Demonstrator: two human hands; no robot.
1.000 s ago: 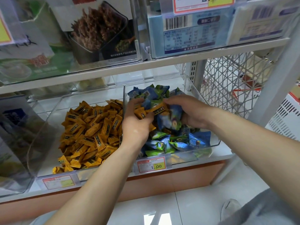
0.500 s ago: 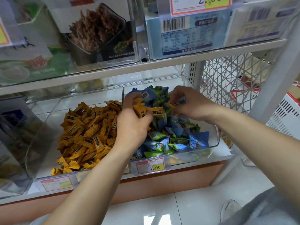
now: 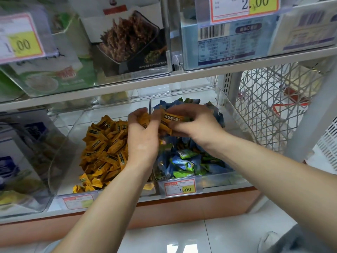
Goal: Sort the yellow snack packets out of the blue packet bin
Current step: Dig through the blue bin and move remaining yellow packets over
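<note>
Packets (image 3: 172, 118), yellow, dark labels, held in left hand (image 3: 142, 143), right hand (image 3: 197, 125)

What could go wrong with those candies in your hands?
The left hand grips a bunch of small yellow snack packets above the edge of the clear plastic bin of blue and green packets; some might slip back in. The right hand only pinches one yellow packet, so it could drop.

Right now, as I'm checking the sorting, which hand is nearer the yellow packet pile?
Left. The left hand is beside the yellow packet pile; the right hand is over the blue packet bin.
</note>
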